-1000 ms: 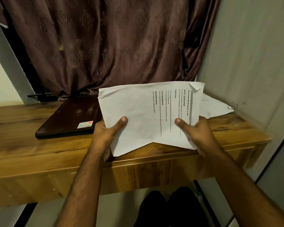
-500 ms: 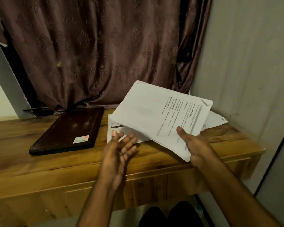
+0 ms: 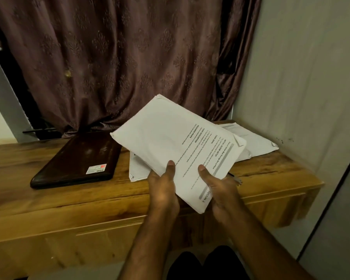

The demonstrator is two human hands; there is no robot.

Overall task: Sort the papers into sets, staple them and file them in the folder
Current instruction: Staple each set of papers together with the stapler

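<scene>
A set of white printed papers [image 3: 176, 142] is held tilted above the wooden table [image 3: 49, 201]. My left hand [image 3: 163, 188] grips its near edge, thumb on top. My right hand [image 3: 218, 188] grips the same edge further right, thumb on the printed text. A second sheet [image 3: 136, 170] lies on the table under the held set. More loose papers [image 3: 255, 142] lie at the table's back right corner. A dark brown folder [image 3: 77, 158] with a white and red sticker lies flat to the left. A small metallic object [image 3: 235, 178] peeks out beside my right hand; what it is I cannot tell.
A brown patterned curtain [image 3: 119, 57] hangs behind the table. A pale wall [image 3: 301, 77] closes off the right side. The table's front edge runs just below my hands, and dark-clad knees [image 3: 206, 263] show beneath it.
My left hand, open and off the papers half a second ago, has come back and taken the near edge. The set has swung to a steeper diagonal, and a sheet now lies underneath.
</scene>
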